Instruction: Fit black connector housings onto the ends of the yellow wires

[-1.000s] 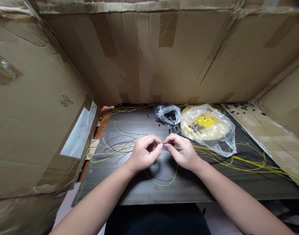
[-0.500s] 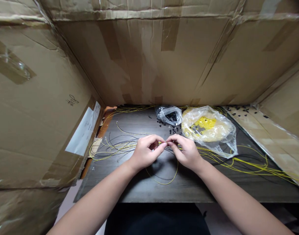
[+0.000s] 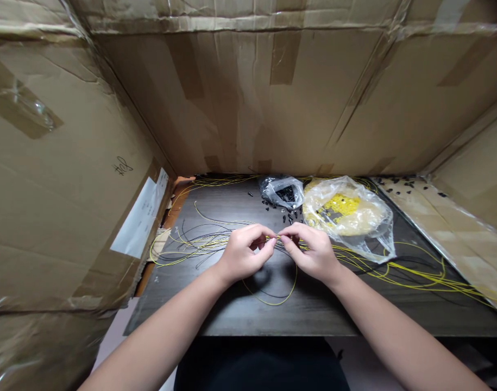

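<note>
My left hand (image 3: 245,252) and my right hand (image 3: 312,254) meet fingertip to fingertip over the middle of the table. Each pinches with thumb and forefinger. From them a thin yellow and black wire (image 3: 293,287) hangs in a loop toward the table's front edge. Whatever small part lies between the fingertips is too tiny to make out. Beneath and behind the hands runs a bundle of yellow and black wires (image 3: 209,245), its loose ends fanned out at the left.
Behind my hands lie a clear bag of small black parts (image 3: 286,193) and a larger bag with small yellow parts (image 3: 341,205). Loose black pieces (image 3: 284,218) are scattered nearby. More yellow wires (image 3: 419,277) stretch right. Cardboard walls (image 3: 248,108) enclose the dark table (image 3: 232,320).
My right fingertips have shifted very slightly, still pinched against the left ones. The view has moved a little; the bags and wires lie as before.
</note>
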{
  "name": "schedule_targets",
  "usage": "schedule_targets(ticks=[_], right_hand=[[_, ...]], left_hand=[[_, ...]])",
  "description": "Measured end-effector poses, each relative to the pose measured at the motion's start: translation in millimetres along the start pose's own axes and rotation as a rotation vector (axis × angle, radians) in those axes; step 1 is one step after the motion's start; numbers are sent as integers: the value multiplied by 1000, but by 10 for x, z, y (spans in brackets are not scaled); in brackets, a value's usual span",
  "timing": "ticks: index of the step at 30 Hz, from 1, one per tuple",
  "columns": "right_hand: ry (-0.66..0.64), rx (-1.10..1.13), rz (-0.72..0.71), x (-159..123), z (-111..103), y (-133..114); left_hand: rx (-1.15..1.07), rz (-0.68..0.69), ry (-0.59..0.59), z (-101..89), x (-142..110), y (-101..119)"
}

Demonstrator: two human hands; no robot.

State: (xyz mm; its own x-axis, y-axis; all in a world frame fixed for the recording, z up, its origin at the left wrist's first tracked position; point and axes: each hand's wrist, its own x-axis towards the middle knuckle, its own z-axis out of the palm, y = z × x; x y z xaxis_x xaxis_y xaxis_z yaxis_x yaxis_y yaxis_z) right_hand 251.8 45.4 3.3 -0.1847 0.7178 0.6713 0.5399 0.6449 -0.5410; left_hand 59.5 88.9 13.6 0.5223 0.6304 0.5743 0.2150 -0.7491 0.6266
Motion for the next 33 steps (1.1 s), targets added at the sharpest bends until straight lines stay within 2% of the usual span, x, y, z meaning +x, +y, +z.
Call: schedule_targets(ticks=[9,18,27,33], right_hand=[[-52,-20,-32,-16,4,14],[-79,-46,-70,-20,-8,46],[-49,-36,-50,-33,-14,44],[-40,-10,-45,-64,-3,78]], left_hand=[[-4,6,-50,-1,-11,-4],[-146,-144,-25,3,13,13],[-146,-137,-28,19,-2,17],[-242,-221,-48,10,11,23]])
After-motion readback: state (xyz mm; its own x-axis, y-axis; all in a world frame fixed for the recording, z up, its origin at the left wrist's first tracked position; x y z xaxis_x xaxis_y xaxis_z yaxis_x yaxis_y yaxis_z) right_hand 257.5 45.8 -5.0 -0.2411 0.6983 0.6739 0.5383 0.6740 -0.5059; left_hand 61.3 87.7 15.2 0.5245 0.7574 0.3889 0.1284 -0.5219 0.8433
